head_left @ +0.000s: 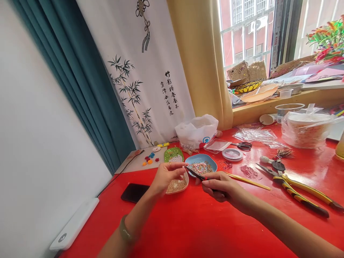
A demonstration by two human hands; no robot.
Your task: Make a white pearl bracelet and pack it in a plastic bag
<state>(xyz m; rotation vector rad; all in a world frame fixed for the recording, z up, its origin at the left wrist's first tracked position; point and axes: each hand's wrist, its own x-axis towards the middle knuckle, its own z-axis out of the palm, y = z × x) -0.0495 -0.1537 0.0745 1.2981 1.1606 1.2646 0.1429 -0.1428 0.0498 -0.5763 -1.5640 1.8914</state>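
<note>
My left hand (pixel 166 178) is closed in a pinch on a tiny pale piece, perhaps a bead, too small to make out well. Wrapped in my right hand (pixel 220 184) are slim black tweezers (pixel 195 173) with a red mark, their tip reaching my left fingertips. Below the hands is a pale dish of small gold beads (pixel 177 185), partly covered by my left hand. Just behind, a blue dish (pixel 208 158) holds mixed pink, white and gold beads. A green dish (pixel 167 154) with white beads stands farther left.
A phone (pixel 134 192) lies left on the red table (pixel 172 225). To the right are yellow tweezers (pixel 249 181), large yellow-black pliers (pixel 298 191), scissors (pixel 244 146) and a round lidded case (pixel 232 154). Plastic bags (pixel 197 130) and a wrapped tub (pixel 306 130) stand behind.
</note>
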